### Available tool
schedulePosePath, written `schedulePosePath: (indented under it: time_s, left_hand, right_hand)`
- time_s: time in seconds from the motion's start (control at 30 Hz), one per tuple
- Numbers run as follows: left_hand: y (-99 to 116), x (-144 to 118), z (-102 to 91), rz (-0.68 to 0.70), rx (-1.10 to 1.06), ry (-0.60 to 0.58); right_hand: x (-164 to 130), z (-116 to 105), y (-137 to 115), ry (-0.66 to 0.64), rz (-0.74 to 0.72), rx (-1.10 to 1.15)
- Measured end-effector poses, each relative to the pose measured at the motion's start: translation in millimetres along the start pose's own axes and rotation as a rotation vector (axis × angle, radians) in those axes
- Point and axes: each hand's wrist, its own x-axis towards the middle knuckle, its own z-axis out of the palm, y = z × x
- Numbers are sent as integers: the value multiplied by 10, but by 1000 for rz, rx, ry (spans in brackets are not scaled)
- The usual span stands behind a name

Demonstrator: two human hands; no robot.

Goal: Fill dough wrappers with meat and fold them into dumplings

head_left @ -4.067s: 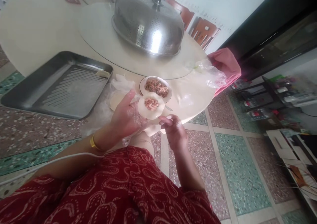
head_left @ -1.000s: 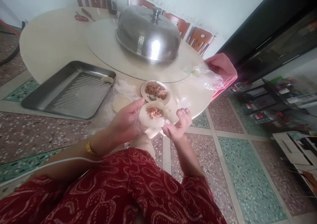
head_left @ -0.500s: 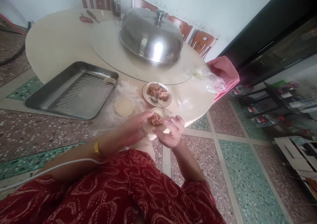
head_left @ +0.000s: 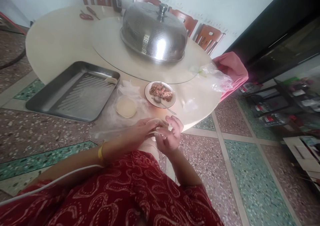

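My left hand (head_left: 136, 132) and my right hand (head_left: 168, 137) meet just off the table's near edge, both pressed on a folded dumpling wrapper (head_left: 154, 122) whose filling is now hidden. Beyond them a small plate (head_left: 150, 99) holds minced meat filling (head_left: 161, 91) and a metal spoon (head_left: 163, 105). A stack of round wrappers (head_left: 125, 107) lies on clear plastic left of the plate. A steel tray (head_left: 72, 91) sits further left with one pale dumpling (head_left: 110, 80) at its far corner.
A round cream table (head_left: 55, 43) carries a turntable with a domed steel food cover (head_left: 154, 33). A clear plastic bag (head_left: 212, 78) and pink cloth (head_left: 233, 69) lie at its right edge. Scissors (head_left: 86, 15) rest at the far side. Wooden chairs stand behind; tiled floor lies to the right.
The open wrapper with visible filling in my left hand has been folded shut. My right hand moved in from the side and now pinches it together with the left.
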Motion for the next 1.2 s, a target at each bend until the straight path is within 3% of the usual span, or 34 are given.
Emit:
schedulePosePath:
  time_s: [0.1,0.4,0.83,1.03,1.2]
  left_hand:
    - [13,5,2,-44,-66,-8]
    - [41,-6,-2,-6,-96,-31]
    - [26,29,-9,-32,-88,99]
    - [24,22,-11,-10,-46,135]
    - [62,11,26,1,-81,192]
  right_hand:
    - [45,-4,-27,-10,57,-2]
    - [60,46,-15,37,232,80]
    - [19,59,91,-166,407,307]
    - [28,122,68,-105,459,417]
    - [5,163,15,-34,401,337]
